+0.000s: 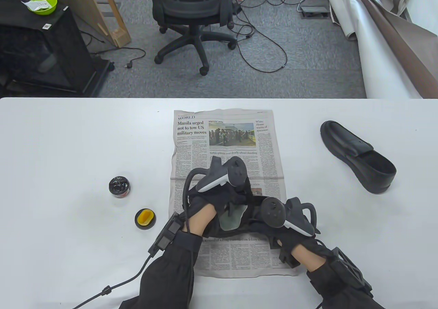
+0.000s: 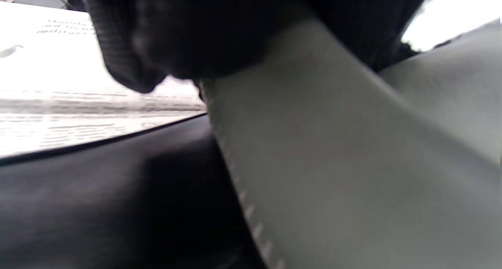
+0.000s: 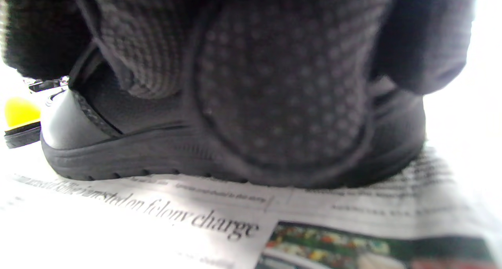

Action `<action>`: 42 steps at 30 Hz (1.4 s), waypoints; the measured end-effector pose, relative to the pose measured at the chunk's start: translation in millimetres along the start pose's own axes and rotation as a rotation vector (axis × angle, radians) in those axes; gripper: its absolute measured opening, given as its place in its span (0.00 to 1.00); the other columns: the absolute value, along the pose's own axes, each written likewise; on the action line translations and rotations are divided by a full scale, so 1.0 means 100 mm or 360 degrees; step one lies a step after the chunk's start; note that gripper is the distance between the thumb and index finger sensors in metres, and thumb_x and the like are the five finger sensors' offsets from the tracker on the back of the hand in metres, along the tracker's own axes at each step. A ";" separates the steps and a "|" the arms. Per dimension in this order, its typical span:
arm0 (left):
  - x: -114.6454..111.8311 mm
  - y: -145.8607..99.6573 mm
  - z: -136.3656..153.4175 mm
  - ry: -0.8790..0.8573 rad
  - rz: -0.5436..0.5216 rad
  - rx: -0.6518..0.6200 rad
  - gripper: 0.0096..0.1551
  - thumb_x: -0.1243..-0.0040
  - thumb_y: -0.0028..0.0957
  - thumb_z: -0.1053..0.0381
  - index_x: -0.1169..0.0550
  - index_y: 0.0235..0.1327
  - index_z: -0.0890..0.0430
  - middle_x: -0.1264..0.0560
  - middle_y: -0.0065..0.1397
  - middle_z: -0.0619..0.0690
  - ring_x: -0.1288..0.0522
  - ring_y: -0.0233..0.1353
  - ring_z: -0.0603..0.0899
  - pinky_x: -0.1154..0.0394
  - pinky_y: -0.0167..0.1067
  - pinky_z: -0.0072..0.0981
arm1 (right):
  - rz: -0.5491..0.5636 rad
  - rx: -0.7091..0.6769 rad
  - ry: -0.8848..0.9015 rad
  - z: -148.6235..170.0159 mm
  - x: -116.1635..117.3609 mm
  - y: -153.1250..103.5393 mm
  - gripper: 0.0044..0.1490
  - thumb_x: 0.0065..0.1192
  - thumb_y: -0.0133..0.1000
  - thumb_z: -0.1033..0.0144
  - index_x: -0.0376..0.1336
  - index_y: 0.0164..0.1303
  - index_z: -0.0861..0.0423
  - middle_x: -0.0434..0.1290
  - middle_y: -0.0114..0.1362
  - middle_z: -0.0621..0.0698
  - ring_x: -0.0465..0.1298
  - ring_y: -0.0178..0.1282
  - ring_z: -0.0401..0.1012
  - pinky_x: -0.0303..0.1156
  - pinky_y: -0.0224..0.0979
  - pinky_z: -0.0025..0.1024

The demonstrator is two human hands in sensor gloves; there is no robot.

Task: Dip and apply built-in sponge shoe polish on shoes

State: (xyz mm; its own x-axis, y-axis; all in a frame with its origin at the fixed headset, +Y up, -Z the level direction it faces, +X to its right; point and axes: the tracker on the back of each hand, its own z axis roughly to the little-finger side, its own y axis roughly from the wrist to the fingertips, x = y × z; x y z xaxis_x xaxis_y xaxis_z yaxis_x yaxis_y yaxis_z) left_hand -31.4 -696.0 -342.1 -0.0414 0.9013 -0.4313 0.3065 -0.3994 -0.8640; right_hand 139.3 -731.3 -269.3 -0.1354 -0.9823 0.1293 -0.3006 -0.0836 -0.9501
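On the table (image 1: 68,144), table view: newspaper (image 1: 226,141) at center, black shoe (image 1: 255,204) lying on its lower half, mostly hidden under both hands. Left hand (image 1: 219,199) sits over the shoe's opening, fingers curled at the grey insole (image 1: 232,218). Right hand (image 1: 294,233) at 3 o'clock of it, resting on the shoe's side; grip hard to read from here. Second black shoe (image 1: 357,156) at 2 o'clock, well apart, off the paper. Open polish jar (image 1: 119,186) at 9 o'clock of the hands; yellow sponge lid (image 1: 145,218) just below it, sponge up. Office chair (image 1: 191,11) on the floor past the table.

Left wrist view: blurred. Gloved fingers (image 2: 129,45) at top, pressed on the grey insole (image 2: 333,163), dark shoe rim (image 2: 98,190) at lower left, newspaper (image 2: 78,116) behind.

Right wrist view: dotted-glove fingers (image 3: 282,92) wrapped against the shoe (image 3: 117,143) side, holding it; sole flat on the newspaper (image 3: 196,214). Yellow sponge lid (image 3: 19,116) at 9 o'clock, near the shoe's end.
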 end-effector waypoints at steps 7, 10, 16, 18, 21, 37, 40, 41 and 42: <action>0.01 0.01 0.19 0.0164 0.0160 0.0202 0.28 0.31 0.46 0.41 0.21 0.61 0.45 0.13 0.38 0.42 0.17 0.25 0.44 0.18 0.56 0.46 | 0.0000 0.0008 -0.0002 0.00 0.00 0.00 0.29 0.71 0.39 0.41 0.80 0.42 0.47 0.82 0.45 0.46 0.87 0.19 0.29 0.84 0.45 0.34; -0.02 -0.02 0.32 0.0300 0.0211 0.0301 0.28 0.31 0.46 0.40 0.20 0.60 0.45 0.13 0.38 0.42 0.17 0.25 0.44 0.18 0.56 0.46 | 0.0001 0.0009 -0.0002 0.00 0.00 0.00 0.29 0.71 0.39 0.41 0.80 0.42 0.47 0.82 0.45 0.46 0.87 0.19 0.29 0.84 0.45 0.34; -0.06 -0.16 0.67 0.0349 0.0225 0.0501 0.28 0.30 0.45 0.40 0.19 0.59 0.45 0.13 0.38 0.42 0.16 0.24 0.44 0.18 0.56 0.46 | 0.0002 0.0014 -0.0004 0.00 0.00 0.00 0.29 0.71 0.39 0.41 0.80 0.42 0.47 0.82 0.45 0.46 0.87 0.19 0.29 0.84 0.45 0.34; -0.06 -0.23 0.75 0.0366 0.0195 0.0565 0.28 0.30 0.45 0.40 0.19 0.59 0.45 0.13 0.38 0.42 0.16 0.24 0.44 0.18 0.56 0.46 | 0.0003 0.0017 -0.0005 0.00 0.00 0.00 0.29 0.71 0.39 0.41 0.80 0.42 0.47 0.82 0.45 0.46 0.87 0.19 0.29 0.84 0.46 0.34; -0.07 -0.36 0.85 0.0407 0.0150 0.0648 0.28 0.30 0.45 0.40 0.20 0.60 0.46 0.13 0.38 0.42 0.16 0.24 0.44 0.18 0.55 0.46 | 0.0005 0.0022 -0.0009 -0.01 0.00 0.00 0.29 0.71 0.39 0.41 0.80 0.42 0.47 0.82 0.45 0.46 0.87 0.19 0.29 0.84 0.46 0.34; -0.09 -0.46 -0.03 0.0111 -0.0589 -0.0145 0.29 0.29 0.43 0.39 0.20 0.59 0.44 0.13 0.38 0.41 0.16 0.24 0.44 0.17 0.55 0.45 | -0.0002 0.0018 -0.0006 0.00 0.00 0.00 0.29 0.71 0.39 0.41 0.80 0.42 0.47 0.82 0.45 0.46 0.87 0.19 0.29 0.84 0.45 0.34; -0.21 -0.42 -0.11 0.0204 -0.0536 -0.0060 0.29 0.30 0.44 0.39 0.21 0.60 0.44 0.13 0.38 0.41 0.16 0.24 0.43 0.17 0.54 0.45 | -0.0007 0.0009 -0.0006 0.00 0.00 0.01 0.29 0.71 0.39 0.41 0.80 0.42 0.47 0.82 0.45 0.46 0.87 0.19 0.29 0.84 0.45 0.34; -0.21 -0.42 -0.10 0.0178 -0.0558 -0.0063 0.29 0.30 0.44 0.39 0.21 0.59 0.44 0.12 0.37 0.42 0.16 0.24 0.44 0.17 0.54 0.45 | -0.0007 0.0007 -0.0007 0.00 0.00 0.01 0.29 0.71 0.39 0.41 0.80 0.42 0.47 0.82 0.45 0.46 0.87 0.19 0.29 0.84 0.45 0.34; -0.21 -0.42 -0.08 0.0150 -0.0499 -0.0040 0.29 0.30 0.44 0.40 0.21 0.60 0.45 0.12 0.37 0.42 0.16 0.23 0.44 0.17 0.54 0.46 | -0.0007 0.0006 -0.0008 0.00 0.00 0.01 0.29 0.71 0.39 0.41 0.80 0.42 0.47 0.82 0.45 0.46 0.87 0.19 0.29 0.84 0.45 0.34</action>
State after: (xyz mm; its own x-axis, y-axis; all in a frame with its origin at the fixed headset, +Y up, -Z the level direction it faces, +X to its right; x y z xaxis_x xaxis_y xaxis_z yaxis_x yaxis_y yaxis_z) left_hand -36.0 -697.0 -294.7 -0.0498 0.9917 -0.1185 0.3162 -0.0969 -0.9437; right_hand 138.7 -731.1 -269.9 -0.1296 -0.9827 0.1319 -0.2976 -0.0884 -0.9506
